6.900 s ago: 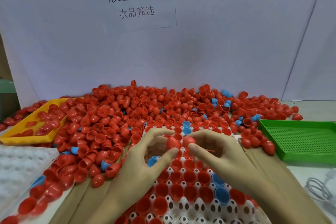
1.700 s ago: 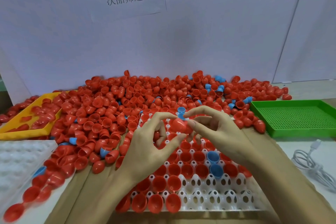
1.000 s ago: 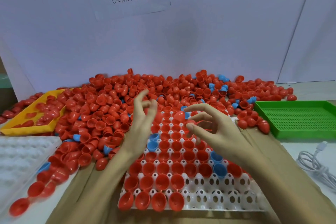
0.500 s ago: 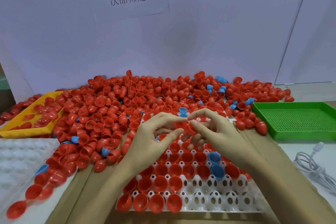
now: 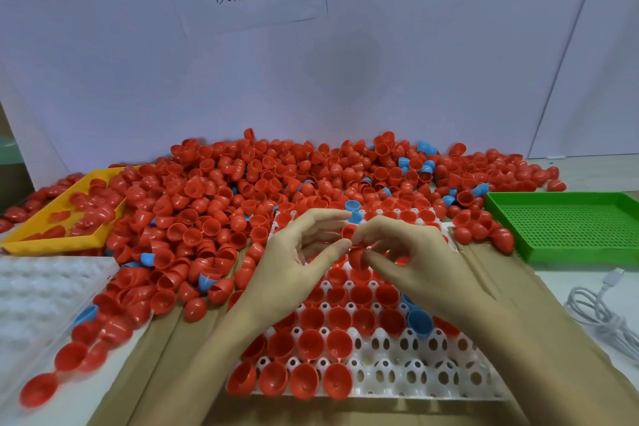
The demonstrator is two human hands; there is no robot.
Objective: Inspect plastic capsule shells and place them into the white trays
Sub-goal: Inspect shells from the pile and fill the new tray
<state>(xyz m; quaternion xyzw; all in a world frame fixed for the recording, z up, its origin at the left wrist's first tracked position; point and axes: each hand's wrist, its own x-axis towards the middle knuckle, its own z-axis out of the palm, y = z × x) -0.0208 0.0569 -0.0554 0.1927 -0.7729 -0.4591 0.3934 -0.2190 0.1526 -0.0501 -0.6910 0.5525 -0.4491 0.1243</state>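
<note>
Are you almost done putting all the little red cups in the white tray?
Not yet. The white tray has many red shells and a blue shell seated, but its near right pockets are bare. Now the left hand and right hand pinch one red shell between them above the tray. A big pile of shells waits behind, so lots remains.

1. Red capsule shell (image 5: 358, 257): a small half-dome, raised above the tray's middle rows.
2. White tray (image 5: 415, 373): holed cup grid lying flat, far rows filled with open-side-up shells, near-right cups bare.
</note>
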